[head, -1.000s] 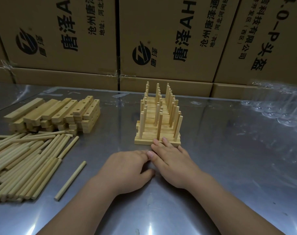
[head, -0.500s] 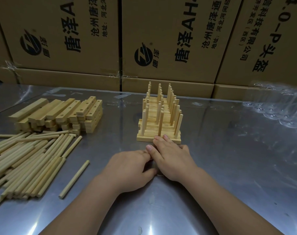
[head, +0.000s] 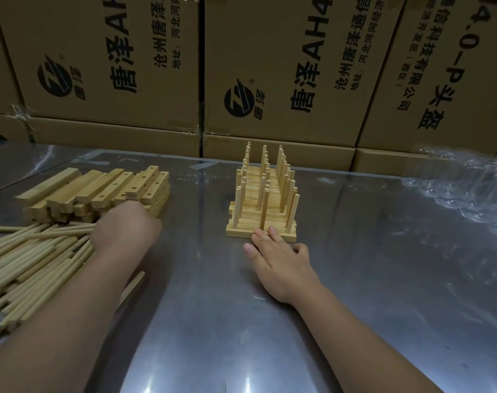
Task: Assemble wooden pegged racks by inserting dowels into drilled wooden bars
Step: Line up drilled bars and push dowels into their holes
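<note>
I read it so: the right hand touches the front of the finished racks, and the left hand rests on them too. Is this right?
Not quite. In the head view the right hand touches the front of the finished racks, but the left hand is over at the stack of drilled bars.

Left hand (head: pixel 125 231), right hand (head: pixel 281 259): both bare-armed.

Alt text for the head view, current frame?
A person's right hand rests on a steel table, fingertips touching the front of a row of pegged racks. The left hand reaches to stacked drilled bars beside loose dowels, fingers hidden. Cardboard boxes stand behind.
</note>
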